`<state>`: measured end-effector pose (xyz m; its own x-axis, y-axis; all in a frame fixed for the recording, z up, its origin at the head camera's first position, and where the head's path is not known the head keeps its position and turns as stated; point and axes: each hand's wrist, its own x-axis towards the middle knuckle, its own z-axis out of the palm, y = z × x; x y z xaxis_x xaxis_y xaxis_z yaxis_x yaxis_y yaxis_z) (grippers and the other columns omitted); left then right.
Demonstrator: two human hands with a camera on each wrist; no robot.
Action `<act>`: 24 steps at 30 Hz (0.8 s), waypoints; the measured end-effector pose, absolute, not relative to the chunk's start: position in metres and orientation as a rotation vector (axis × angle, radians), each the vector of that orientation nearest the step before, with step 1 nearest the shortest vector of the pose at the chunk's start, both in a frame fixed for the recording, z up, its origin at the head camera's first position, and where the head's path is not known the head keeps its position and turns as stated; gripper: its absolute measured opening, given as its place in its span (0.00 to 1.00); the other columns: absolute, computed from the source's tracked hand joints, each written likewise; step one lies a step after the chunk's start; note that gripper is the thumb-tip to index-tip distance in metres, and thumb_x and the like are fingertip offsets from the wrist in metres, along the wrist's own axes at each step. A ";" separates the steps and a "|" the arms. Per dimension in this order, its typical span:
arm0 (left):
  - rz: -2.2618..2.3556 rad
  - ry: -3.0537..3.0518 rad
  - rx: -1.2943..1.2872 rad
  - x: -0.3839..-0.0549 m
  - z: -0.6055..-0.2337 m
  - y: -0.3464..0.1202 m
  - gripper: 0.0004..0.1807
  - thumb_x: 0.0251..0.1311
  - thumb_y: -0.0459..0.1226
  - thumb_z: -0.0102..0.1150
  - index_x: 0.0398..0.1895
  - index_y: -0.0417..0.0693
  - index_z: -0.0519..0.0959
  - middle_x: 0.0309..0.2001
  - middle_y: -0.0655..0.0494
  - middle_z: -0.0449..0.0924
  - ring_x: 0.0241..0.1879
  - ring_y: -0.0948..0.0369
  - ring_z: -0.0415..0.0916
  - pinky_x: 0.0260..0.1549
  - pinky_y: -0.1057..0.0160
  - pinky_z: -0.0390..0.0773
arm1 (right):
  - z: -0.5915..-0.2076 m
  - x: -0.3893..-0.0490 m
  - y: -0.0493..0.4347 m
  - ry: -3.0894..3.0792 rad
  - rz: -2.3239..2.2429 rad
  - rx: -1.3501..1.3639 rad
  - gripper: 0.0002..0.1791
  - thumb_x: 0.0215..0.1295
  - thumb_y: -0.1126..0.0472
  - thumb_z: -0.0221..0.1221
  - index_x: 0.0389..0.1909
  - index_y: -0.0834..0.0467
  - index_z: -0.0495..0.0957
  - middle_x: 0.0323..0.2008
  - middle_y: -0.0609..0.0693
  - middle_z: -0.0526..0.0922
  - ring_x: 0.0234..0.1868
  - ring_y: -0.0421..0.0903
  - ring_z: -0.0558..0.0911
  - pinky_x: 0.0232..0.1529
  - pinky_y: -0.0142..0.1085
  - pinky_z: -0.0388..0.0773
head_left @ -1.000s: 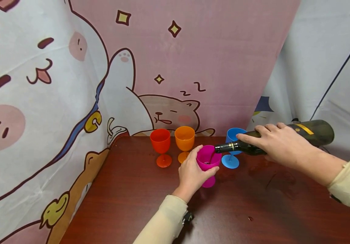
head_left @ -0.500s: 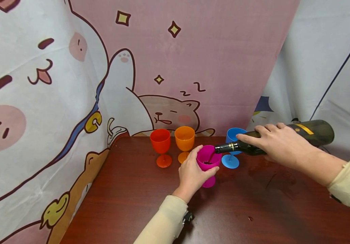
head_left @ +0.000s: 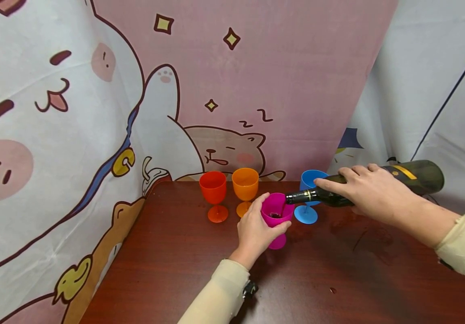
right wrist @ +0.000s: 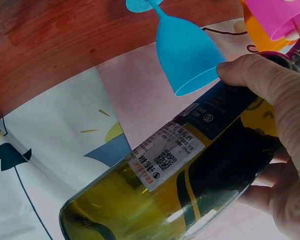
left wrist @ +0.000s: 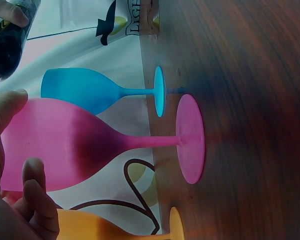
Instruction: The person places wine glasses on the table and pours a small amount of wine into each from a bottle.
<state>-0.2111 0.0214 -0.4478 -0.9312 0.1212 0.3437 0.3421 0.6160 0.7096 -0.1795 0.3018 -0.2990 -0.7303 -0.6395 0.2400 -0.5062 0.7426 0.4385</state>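
My left hand [head_left: 257,227] grips the bowl of a magenta goblet [head_left: 270,204], thumb on the near side and fingers round the left. Its round foot [left wrist: 191,139] stands on the table, and dark liquid shows through the lower bowl in the left wrist view. In my right hand [head_left: 374,191] is a dark green wine bottle [head_left: 424,175], held near its shoulder and tipped with the neck to the left. The mouth lies at the goblet's right rim, and a thin dark red stream runs from it into the bowl. A printed label [right wrist: 165,155] shows on the bottle.
A red goblet [head_left: 213,186] and an orange goblet [head_left: 245,184] stand behind to the left. Behind the bottle neck is a blue goblet [head_left: 306,215]. A cartoon cloth [head_left: 289,67] hangs at the back of the brown wooden table [head_left: 167,270].
Dark liquid in the magenta goblet has risen from a small patch to a wider pool. Both hands and the bottle stay nearly still.
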 end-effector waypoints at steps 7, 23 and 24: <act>-1.188 -2.569 -0.385 -0.211 -0.447 0.022 0.50 0.50 0.58 0.82 0.77 0.64 0.70 0.63 0.61 0.85 0.54 0.59 0.84 0.49 0.52 0.80 | -0.299 -0.179 0.302 -2.576 -0.485 0.872 0.53 0.40 0.56 0.86 0.73 0.41 0.75 0.51 0.61 0.85 0.49 0.61 0.86 0.43 0.59 0.84; -1.214 -2.582 -0.370 -0.211 -0.448 0.023 0.49 0.51 0.59 0.81 0.77 0.64 0.69 0.64 0.61 0.84 0.57 0.58 0.83 0.51 0.48 0.81 | -0.338 -0.172 0.288 -2.635 0.132 0.679 0.55 0.41 0.51 0.86 0.74 0.38 0.71 0.48 0.53 0.90 0.42 0.54 0.90 0.30 0.53 0.87; -1.212 -2.579 -0.369 -0.211 -0.448 0.023 0.49 0.51 0.59 0.81 0.77 0.64 0.69 0.64 0.61 0.84 0.57 0.57 0.83 0.51 0.48 0.81 | -0.340 -0.171 0.287 -2.623 0.190 0.637 0.55 0.41 0.52 0.85 0.75 0.38 0.71 0.48 0.54 0.90 0.41 0.55 0.90 0.30 0.54 0.86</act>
<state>-0.2108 0.0230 -0.4476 -0.9319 0.1145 0.3441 0.3379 0.6184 0.7095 -0.1712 0.2866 -0.3401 -0.8007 -0.4057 0.4408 -0.4650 0.8848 -0.0304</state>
